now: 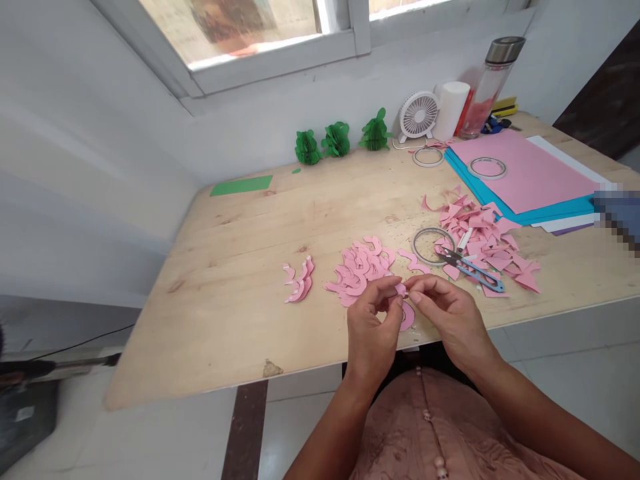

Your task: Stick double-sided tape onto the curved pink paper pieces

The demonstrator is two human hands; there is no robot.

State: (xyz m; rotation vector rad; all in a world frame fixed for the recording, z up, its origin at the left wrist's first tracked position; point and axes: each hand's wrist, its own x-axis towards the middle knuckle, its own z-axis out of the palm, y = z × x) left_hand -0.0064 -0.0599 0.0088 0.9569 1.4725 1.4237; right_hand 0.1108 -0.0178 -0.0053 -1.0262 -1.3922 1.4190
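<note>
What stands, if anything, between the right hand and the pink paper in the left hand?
Nothing visible does: the right hand has its fingertips at the pink paper, which the left hand pinches. The blue-handled snips lie farther off.

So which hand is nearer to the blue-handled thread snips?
The right hand, just on the near side of the thread snips. The left hand is farther off, to their left.

Looks like a paper-craft corner, home or small workshop, can't tell which. Shown by plain wooden counter point(200, 280) set against white wall point(250, 127) below window point(280, 75), over tiled floor point(300, 420). Strewn with pink cutouts point(363, 265), pink scraps point(480, 223), small snips point(477, 272), coloured sheets point(535, 163), green paper ornaments point(336, 140). Leaning homey: small fan point(419, 115), drink bottle point(483, 100) at back.
</note>
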